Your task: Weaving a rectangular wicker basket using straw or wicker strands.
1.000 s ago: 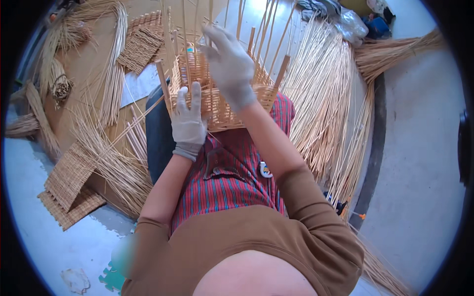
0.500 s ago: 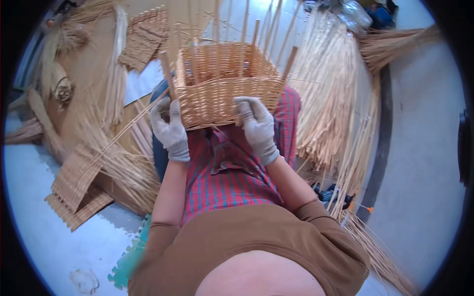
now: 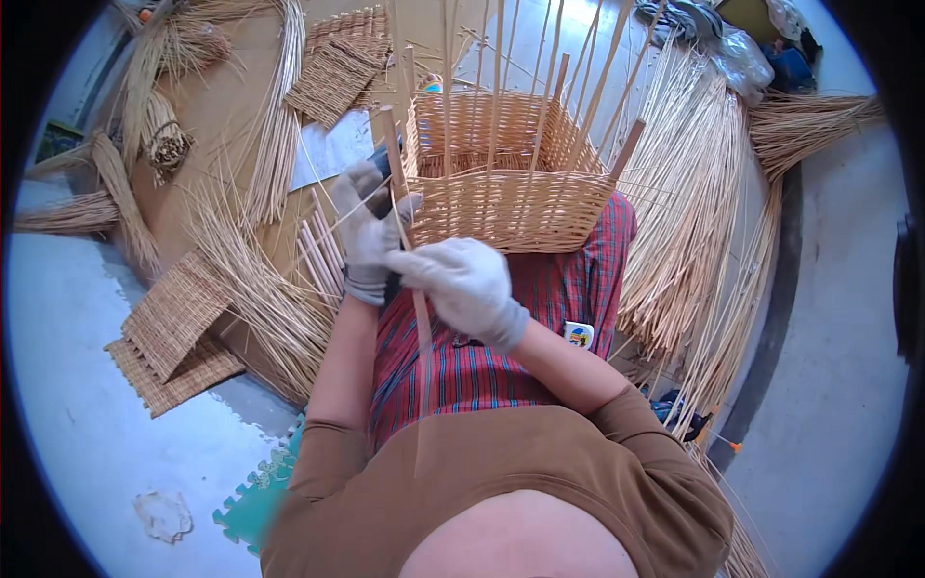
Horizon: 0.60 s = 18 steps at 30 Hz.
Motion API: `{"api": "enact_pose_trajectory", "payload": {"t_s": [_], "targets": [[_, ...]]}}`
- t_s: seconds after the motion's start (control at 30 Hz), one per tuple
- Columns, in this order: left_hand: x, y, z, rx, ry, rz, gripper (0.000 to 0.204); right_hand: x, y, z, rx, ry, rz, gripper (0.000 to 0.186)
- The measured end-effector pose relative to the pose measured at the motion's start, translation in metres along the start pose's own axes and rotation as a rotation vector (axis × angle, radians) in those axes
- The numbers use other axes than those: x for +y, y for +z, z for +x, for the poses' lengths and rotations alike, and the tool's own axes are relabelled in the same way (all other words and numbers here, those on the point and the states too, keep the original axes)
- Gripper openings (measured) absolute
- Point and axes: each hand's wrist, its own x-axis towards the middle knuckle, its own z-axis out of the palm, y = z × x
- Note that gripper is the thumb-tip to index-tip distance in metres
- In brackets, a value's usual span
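Observation:
A half-woven wicker basket (image 3: 506,214) rests on my knees, with thin upright stakes and thicker wooden corner posts rising from its rim. My left hand (image 3: 366,229), in a pale glove, is at the basket's near left corner. Its fingers curl around a thin wicker strand beside the post, and the thumb lies against the woven wall. My right hand (image 3: 462,287), also gloved and somewhat blurred, reaches across to the left below the basket. Its fingers are closed on a long flat wicker strand (image 3: 422,361) running from the corner down toward my chest.
Loose strands (image 3: 255,299) and woven mats (image 3: 178,313) lie on the left. Another woven piece (image 3: 342,63) is at the back, near a white sheet (image 3: 332,149). A large bundle of strands (image 3: 689,202) spreads on the right. A green foam mat (image 3: 255,511) is at lower left.
My right hand has left the front wall's lower edge and moved left to the flat strand. My left hand has risen a little at the corner. The basket appears further right in view.

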Motion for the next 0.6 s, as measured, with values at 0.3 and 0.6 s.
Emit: {"api": "enact_pose_trajectory", "payload": {"t_s": [0.3, 0.6], "targets": [[-0.034, 0.026, 0.022, -0.081, -0.093, -0.267, 0.025, 0.063, -0.011, 0.067, 0.473, 0.218, 0.077, 0.026], [-0.013, 0.046, 0.024, 0.130, -0.118, -0.298, 0.016, 0.091, -0.038, 0.023, 0.272, 0.286, 0.019, 0.048]]}}
